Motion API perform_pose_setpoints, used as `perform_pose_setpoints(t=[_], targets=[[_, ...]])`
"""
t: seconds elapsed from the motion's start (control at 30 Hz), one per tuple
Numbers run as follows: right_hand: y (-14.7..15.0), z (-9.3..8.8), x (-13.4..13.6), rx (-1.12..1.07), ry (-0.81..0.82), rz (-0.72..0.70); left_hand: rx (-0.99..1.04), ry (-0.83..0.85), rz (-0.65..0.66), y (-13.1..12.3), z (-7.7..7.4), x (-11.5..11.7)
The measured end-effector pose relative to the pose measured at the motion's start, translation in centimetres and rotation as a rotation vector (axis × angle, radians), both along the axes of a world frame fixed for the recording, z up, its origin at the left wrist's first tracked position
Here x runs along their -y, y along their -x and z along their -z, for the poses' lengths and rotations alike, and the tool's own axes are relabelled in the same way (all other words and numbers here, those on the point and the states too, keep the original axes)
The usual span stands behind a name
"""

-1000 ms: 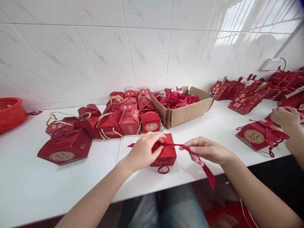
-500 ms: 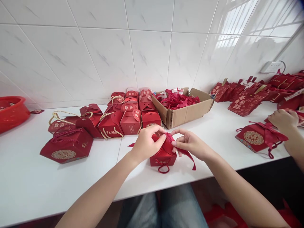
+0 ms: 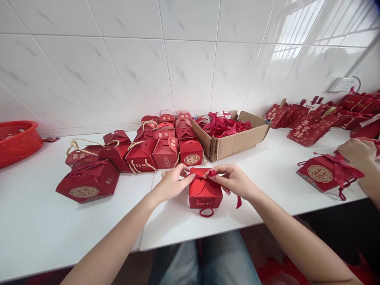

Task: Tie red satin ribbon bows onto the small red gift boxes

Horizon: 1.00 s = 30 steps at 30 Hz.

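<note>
A small red gift box point(image 3: 205, 194) with scalloped top flaps stands on the white table in front of me, a twisted cord loop hanging at its near side. Across its top runs a dark red ribbon point(image 3: 199, 175). My left hand point(image 3: 173, 182) pinches the ribbon at the box's left edge. On the right, my right hand point(image 3: 233, 180) pinches a folded loop of the same ribbon between thumb and fingers, and a ribbon tail hangs below it. The ribbon's middle lies over the centre of the flaps.
Several red gift boxes point(image 3: 141, 155) crowd the back left. Behind my hands sits a cardboard box point(image 3: 237, 145) of ribbons. A red basin point(image 3: 19, 142) stands far left. At right are a ribboned box point(image 3: 325, 174), red bags point(image 3: 308, 128) and another person's hand point(image 3: 358, 149).
My hands have moved apart, left and right, drawing the ribbon across the box top. Earlier they were close together, holding a bunched ribbon above it. The view has shifted slightly.
</note>
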State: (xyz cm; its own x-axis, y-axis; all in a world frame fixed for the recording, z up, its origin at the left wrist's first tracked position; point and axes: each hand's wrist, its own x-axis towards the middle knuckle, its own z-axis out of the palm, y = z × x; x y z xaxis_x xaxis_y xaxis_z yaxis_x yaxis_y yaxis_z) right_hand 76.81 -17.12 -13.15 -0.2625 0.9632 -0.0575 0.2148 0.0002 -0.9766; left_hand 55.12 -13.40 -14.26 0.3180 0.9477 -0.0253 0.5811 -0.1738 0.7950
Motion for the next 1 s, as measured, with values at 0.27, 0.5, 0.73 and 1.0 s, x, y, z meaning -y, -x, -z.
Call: perform_pose_setpoints(t=[0.27,0.5,0.73,1.0], targets=[[1.8,0.2,0.4,0.245,-0.207,0.222,0.057,0.091,0.302,0.6,-3.8,0.8],[1.5,-0.5,1.4,0.418,-0.519,-0.062,0.222,0.111,0.416,-2.3,-7.1,0.1],[2.5,0.9,0.5,0.404,-0.43,0.136,0.464,0.164,0.49,-4.0,-6.5,-1.7],[2.3,1.0,0.5,0.286,-0.316,0.124,0.22,-0.124,0.321,-1.7,-3.3,-1.3]])
